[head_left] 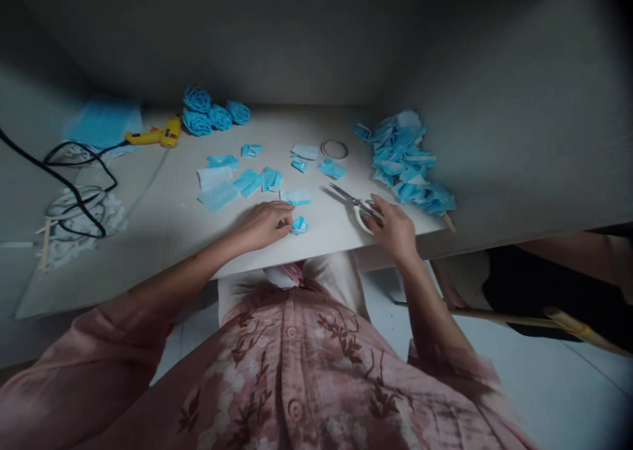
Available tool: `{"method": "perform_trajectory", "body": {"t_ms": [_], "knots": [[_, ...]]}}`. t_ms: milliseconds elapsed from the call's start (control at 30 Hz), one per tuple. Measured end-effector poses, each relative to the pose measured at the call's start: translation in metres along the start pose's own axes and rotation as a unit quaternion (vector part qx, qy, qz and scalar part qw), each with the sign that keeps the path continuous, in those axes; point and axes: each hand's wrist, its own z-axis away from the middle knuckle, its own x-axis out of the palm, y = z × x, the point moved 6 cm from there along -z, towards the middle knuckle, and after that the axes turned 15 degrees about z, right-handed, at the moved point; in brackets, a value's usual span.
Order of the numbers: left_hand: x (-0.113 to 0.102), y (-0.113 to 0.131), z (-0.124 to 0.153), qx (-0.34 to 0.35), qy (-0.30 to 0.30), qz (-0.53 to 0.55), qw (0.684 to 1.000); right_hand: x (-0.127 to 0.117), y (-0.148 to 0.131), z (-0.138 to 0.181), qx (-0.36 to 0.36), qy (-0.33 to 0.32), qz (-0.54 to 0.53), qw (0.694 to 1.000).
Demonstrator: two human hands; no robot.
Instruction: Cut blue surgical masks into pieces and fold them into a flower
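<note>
Blue across most of the head view: pinching small folded piece point(299, 225) with left hand point(270, 225), at tabletop's point(168, 202) front edge; gripping scissors point(356, 202) by the handles with right hand point(394, 231), blades angled away and leftward. Could lose the fold on slackening the pinch, with nothing else visibly holding it. Could nick left fingers by swinging the blades across. Could scatter flat blue pieces point(248, 183) by brushing with a wrist, being light and unweighted. Could drag yellow glue gun point(171, 132) by snagging black cord point(30, 156), looped loose at left. Working on pale, plain surface, boxed by grey panel point(237, 41) behind and at right, near heaped blue scraps point(403, 160). Dim, uneven in light. Seeing pale floor point(524, 377) below, plus another person's arm point(568, 249) past the right side.
</note>
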Motion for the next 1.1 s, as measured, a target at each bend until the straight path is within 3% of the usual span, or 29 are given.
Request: {"method": "perform_trajectory", "body": {"t_ms": [133,233,367,467,567,800,933,1100], "knots": [[-0.013,-0.001,-0.001,-0.012,0.049,0.09,0.995,0.0,0.013,-0.006,0.03,-0.022,-0.01,0.999],[-0.029,-0.003,-0.005,-0.013,0.12,0.2,0.972,-0.003,-0.012,-0.027,0.054,-0.007,-0.165,0.985],[-0.043,-0.012,-0.004,-0.073,0.178,0.289,0.938,0.01,-0.086,-0.055,0.03,-0.142,-0.452,0.88],[-0.048,-0.011,0.001,-0.088,0.184,0.295,0.933,0.013,-0.132,-0.07,-0.008,-0.21,-0.527,0.824],[-0.051,-0.011,0.005,-0.102,0.187,0.291,0.933,0.013,-0.152,-0.081,-0.02,-0.242,-0.555,0.796],[-0.056,-0.015,0.002,-0.1,0.187,0.258,0.943,0.02,-0.172,-0.099,-0.071,-0.266,-0.585,0.763],[-0.059,-0.019,0.0,-0.118,0.187,0.236,0.946,0.029,-0.17,-0.104,-0.062,-0.251,-0.602,0.755],[-0.084,-0.019,-0.005,-0.123,0.259,0.233,0.929,0.033,-0.147,-0.115,-0.042,-0.231,-0.582,0.779]]}}
